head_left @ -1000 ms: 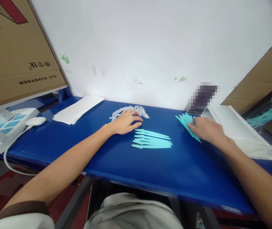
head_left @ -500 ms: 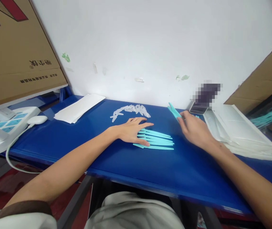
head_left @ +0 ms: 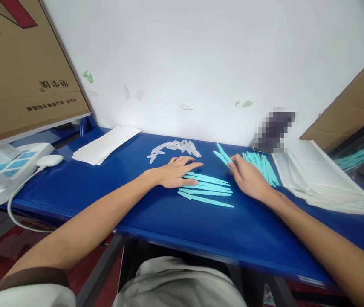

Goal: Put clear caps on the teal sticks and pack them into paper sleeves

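My left hand (head_left: 176,172) lies with its fingers spread at the left ends of a row of thin turquoise knife-shaped plastic pieces (head_left: 215,186). Its thumb rests over one of them; the nearest piece is slightly apart and slants down to the right. Between its thumb and fingers, my right hand (head_left: 249,177) pinches a couple of the same turquoise pieces (head_left: 221,154), crossed into a narrow V above the table. Behind that hand is a pile of more turquoise pieces (head_left: 267,168), partly covered by it. Small translucent plastic pieces (head_left: 177,146) form an arc beyond my left hand.
White paper sheets (head_left: 107,145) lie at the back left, near a white power strip (head_left: 25,160) with a cable. White plastic bags (head_left: 325,183) and a pixelated dark device (head_left: 274,132) are at the right. A wall bounds the blue table (head_left: 169,219); cardboard boxes (head_left: 28,64) flank it.
My right hand has moved left toward the row with its turquoise pieces, uncovering the pile behind it. The nearest piece in the row has swung toward me, and my left thumb has shifted up off it.
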`<state>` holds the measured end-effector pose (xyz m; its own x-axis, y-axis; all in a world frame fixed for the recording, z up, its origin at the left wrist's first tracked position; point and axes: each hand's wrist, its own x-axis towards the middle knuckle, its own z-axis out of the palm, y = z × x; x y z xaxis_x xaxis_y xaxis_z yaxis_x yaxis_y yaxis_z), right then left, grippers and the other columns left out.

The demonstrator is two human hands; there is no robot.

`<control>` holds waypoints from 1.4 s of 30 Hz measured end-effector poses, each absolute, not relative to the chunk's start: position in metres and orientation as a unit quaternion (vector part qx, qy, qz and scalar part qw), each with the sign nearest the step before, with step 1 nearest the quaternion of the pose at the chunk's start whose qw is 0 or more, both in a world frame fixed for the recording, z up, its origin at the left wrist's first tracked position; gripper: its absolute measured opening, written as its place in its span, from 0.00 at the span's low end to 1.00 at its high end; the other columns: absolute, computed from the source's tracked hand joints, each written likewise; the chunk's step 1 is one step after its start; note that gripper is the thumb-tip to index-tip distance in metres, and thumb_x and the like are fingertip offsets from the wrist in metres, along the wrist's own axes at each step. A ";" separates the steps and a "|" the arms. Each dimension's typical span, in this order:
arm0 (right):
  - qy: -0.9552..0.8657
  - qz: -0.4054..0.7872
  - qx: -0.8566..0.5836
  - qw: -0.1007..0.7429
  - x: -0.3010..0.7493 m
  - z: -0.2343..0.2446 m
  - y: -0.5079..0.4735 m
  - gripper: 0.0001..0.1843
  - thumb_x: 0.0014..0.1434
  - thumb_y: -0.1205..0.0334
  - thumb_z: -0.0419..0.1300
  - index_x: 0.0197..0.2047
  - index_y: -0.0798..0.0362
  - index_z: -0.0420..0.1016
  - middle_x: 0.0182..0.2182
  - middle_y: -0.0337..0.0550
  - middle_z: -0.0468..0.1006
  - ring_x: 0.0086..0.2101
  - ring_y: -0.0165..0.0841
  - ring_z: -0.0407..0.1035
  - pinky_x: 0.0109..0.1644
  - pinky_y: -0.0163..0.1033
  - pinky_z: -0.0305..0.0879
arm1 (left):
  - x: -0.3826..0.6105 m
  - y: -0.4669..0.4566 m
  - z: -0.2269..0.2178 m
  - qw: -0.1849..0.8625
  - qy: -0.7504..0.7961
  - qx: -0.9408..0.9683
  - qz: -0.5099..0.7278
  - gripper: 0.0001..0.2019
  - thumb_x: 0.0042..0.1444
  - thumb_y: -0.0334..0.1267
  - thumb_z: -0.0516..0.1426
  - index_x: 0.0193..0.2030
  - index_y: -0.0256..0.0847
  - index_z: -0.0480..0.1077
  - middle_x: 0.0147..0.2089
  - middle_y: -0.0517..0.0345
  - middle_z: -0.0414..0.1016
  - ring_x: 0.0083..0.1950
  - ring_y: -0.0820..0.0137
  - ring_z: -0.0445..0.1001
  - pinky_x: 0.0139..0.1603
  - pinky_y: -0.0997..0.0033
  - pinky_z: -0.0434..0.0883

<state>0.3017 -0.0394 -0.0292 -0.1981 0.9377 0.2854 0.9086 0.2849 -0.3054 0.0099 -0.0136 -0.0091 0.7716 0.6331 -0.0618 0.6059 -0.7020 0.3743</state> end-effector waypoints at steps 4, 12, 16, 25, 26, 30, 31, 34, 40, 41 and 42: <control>-0.773 0.048 -0.603 0.194 0.296 -0.031 -0.030 0.12 0.72 0.53 0.42 0.43 0.49 0.60 0.34 0.46 0.77 0.34 0.40 0.71 0.36 0.42 0.57 | 0.010 -0.013 -0.009 0.191 0.336 0.922 0.033 0.41 0.63 0.69 0.46 0.77 0.54 0.46 0.78 0.46 0.45 0.76 0.43 0.44 0.71 0.37 0.46; -0.739 0.036 -0.663 0.114 0.286 -0.029 -0.005 0.16 0.72 0.54 0.42 0.46 0.51 0.66 0.38 0.51 0.79 0.39 0.44 0.73 0.34 0.42 0.53 | 0.008 -0.002 -0.015 0.185 0.361 0.910 0.081 0.36 0.69 0.61 0.40 0.75 0.39 0.53 0.74 0.41 0.54 0.73 0.51 0.54 0.72 0.49 0.53; -0.737 0.025 -0.665 0.118 0.283 -0.032 -0.009 0.16 0.72 0.53 0.41 0.46 0.51 0.67 0.42 0.51 0.80 0.40 0.45 0.73 0.33 0.42 0.53 | 0.010 0.001 -0.019 0.170 0.383 0.903 0.094 0.35 0.70 0.57 0.39 0.72 0.32 0.57 0.73 0.39 0.55 0.73 0.52 0.52 0.73 0.52 0.52; -0.776 0.012 -0.612 0.150 0.284 -0.035 -0.017 0.16 0.71 0.54 0.46 0.41 0.50 0.71 0.41 0.48 0.79 0.39 0.40 0.72 0.37 0.41 0.59 | 0.010 0.001 -0.020 0.166 0.375 0.907 0.096 0.39 0.66 0.63 0.45 0.74 0.35 0.55 0.72 0.37 0.56 0.71 0.47 0.55 0.70 0.45 0.56; -0.781 0.018 -0.604 0.158 0.283 -0.035 -0.017 0.16 0.71 0.54 0.47 0.41 0.50 0.72 0.41 0.48 0.79 0.39 0.39 0.72 0.39 0.41 0.60 | 0.009 0.002 -0.020 0.169 0.377 0.904 0.111 0.40 0.66 0.63 0.46 0.74 0.35 0.55 0.71 0.37 0.57 0.71 0.47 0.57 0.69 0.46 0.57; -0.802 0.061 -0.561 0.192 0.277 -0.032 -0.019 0.15 0.69 0.54 0.50 0.40 0.51 0.74 0.38 0.47 0.78 0.39 0.38 0.71 0.43 0.42 0.62 | 0.009 0.006 -0.022 0.152 0.429 0.848 0.271 0.33 0.68 0.58 0.47 0.71 0.36 0.60 0.62 0.41 0.68 0.63 0.53 0.67 0.64 0.53 0.65; -0.808 0.075 -0.549 0.202 0.274 -0.030 -0.020 0.15 0.69 0.54 0.51 0.40 0.52 0.75 0.38 0.46 0.78 0.39 0.38 0.71 0.44 0.41 0.62 | 0.009 0.007 -0.021 0.138 0.440 0.828 0.319 0.30 0.69 0.55 0.47 0.69 0.36 0.62 0.59 0.42 0.70 0.61 0.55 0.69 0.62 0.56 0.67; -0.824 0.108 -0.512 0.218 0.264 -0.027 -0.024 0.15 0.68 0.53 0.53 0.39 0.51 0.77 0.36 0.45 0.77 0.37 0.36 0.70 0.42 0.41 0.62 | 0.008 0.011 -0.019 0.093 0.444 0.793 0.406 0.24 0.70 0.49 0.47 0.62 0.35 0.69 0.54 0.45 0.72 0.56 0.59 0.71 0.58 0.59 0.70; -0.840 0.099 -0.488 0.218 0.257 -0.027 -0.028 0.17 0.68 0.51 0.54 0.50 0.50 0.78 0.38 0.45 0.77 0.37 0.36 0.70 0.42 0.41 0.63 | 0.006 0.008 -0.016 0.047 0.395 0.843 0.361 0.20 0.71 0.46 0.47 0.56 0.41 0.73 0.54 0.48 0.70 0.58 0.59 0.68 0.64 0.55 0.64; -0.838 0.085 -0.494 0.216 0.259 -0.026 -0.028 0.17 0.68 0.51 0.54 0.51 0.50 0.78 0.39 0.46 0.77 0.38 0.37 0.70 0.42 0.41 0.63 | 0.006 0.006 -0.015 0.048 0.382 0.861 0.334 0.20 0.71 0.47 0.46 0.57 0.42 0.73 0.56 0.48 0.69 0.60 0.58 0.67 0.65 0.54 0.63; -0.835 0.067 -0.503 0.213 0.262 -0.024 -0.027 0.18 0.69 0.51 0.52 0.51 0.50 0.77 0.40 0.46 0.78 0.39 0.37 0.71 0.43 0.41 0.63 | 0.006 0.004 -0.015 0.052 0.367 0.879 0.301 0.20 0.71 0.48 0.46 0.57 0.44 0.74 0.59 0.47 0.68 0.62 0.56 0.66 0.66 0.52 0.61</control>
<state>0.2624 -0.0272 -0.0241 -0.4035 0.8687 0.2873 0.8115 0.4848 -0.3263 0.0065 0.0044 -0.0150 0.5491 0.6769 0.4903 0.6145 -0.7245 0.3121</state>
